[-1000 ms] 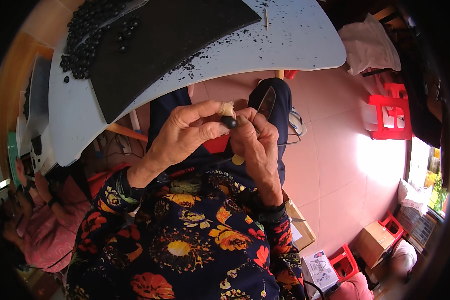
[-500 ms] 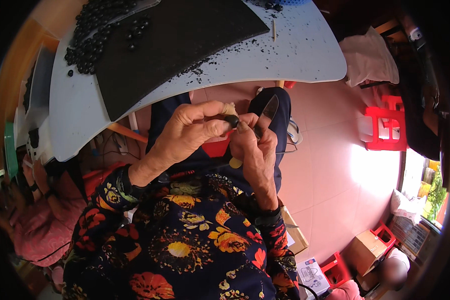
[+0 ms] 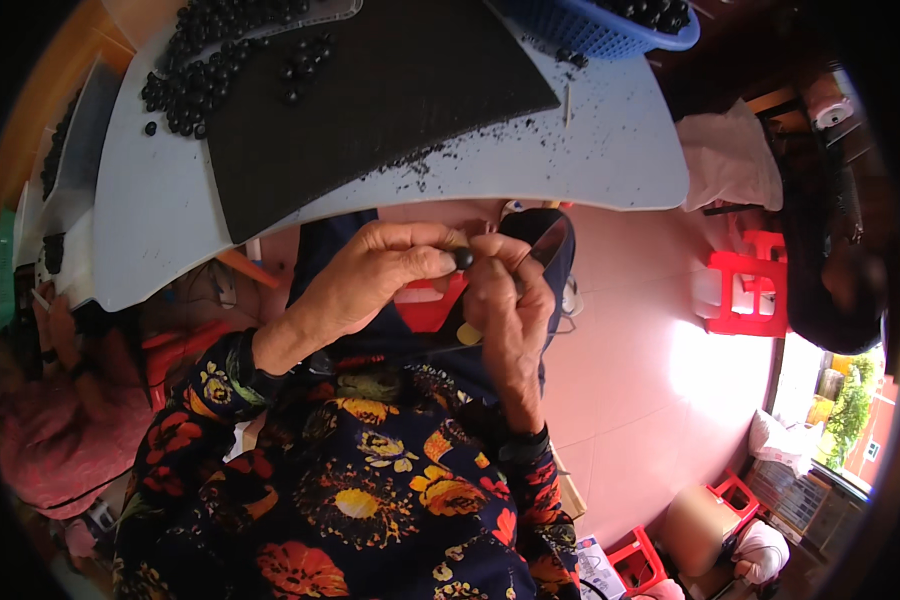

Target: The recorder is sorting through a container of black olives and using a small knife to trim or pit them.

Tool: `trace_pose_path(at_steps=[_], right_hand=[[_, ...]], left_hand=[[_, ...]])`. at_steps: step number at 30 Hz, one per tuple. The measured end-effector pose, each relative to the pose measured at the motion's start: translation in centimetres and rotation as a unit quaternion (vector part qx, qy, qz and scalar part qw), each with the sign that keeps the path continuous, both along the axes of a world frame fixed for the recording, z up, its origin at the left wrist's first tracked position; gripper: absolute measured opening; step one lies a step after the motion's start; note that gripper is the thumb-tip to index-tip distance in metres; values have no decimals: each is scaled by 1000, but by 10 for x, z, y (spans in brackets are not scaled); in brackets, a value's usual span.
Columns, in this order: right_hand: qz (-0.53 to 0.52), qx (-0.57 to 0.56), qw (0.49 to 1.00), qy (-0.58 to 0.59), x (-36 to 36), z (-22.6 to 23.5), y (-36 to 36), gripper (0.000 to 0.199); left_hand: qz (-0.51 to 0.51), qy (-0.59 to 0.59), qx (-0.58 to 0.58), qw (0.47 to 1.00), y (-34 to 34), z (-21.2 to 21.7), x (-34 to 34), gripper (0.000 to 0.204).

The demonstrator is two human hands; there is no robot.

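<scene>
My left hand (image 3: 390, 265) pinches a small, shiny black round piece (image 3: 463, 258) between thumb and fingertips, above my lap. Close against it, my right hand (image 3: 508, 300) is closed on a small knife (image 3: 550, 242), whose blade sticks out past the knuckles toward the table. The knife's handle is mostly hidden in the fist. Below that hand a small yellowish thing (image 3: 468, 334) shows, too little of it to name. Fingers of both hands meet at the black piece and cover part of it.
Ahead stands a pale table (image 3: 610, 150) with a black mat (image 3: 390, 90), dark scraps (image 3: 420, 165) and a thin stick (image 3: 568, 105). Many black round pieces (image 3: 195, 95) lie at left; a blue basket (image 3: 580, 35) holds more. Red stools (image 3: 745, 295) stand right; another person (image 3: 60, 430) sits left.
The view has tilted, bringing more of the blue basket into sight. My hands stay together at the black piece, and the knife blade is turned more edge-on, tilting further right.
</scene>
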State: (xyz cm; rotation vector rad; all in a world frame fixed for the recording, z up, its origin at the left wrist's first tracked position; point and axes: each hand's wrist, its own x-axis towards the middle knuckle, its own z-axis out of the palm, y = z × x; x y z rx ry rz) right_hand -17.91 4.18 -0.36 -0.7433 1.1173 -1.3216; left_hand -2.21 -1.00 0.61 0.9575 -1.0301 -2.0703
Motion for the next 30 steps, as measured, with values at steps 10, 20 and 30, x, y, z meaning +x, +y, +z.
trace_pose_path(at_steps=[10, 20, 30], right_hand=[[106, -122, 958, 236, -9, 26, -27, 18], [-138, -204, 823, 511, -107, 148, -230, 21], [-76, -157, 676, 716, -107, 166, -333, 38]], left_hand=[[-14, 53, -40, 998, 6, 12, 9, 30], [17, 81, 35, 996, -7, 25, 30, 22], [48, 96, 43, 993, -13, 16, 53, 23]])
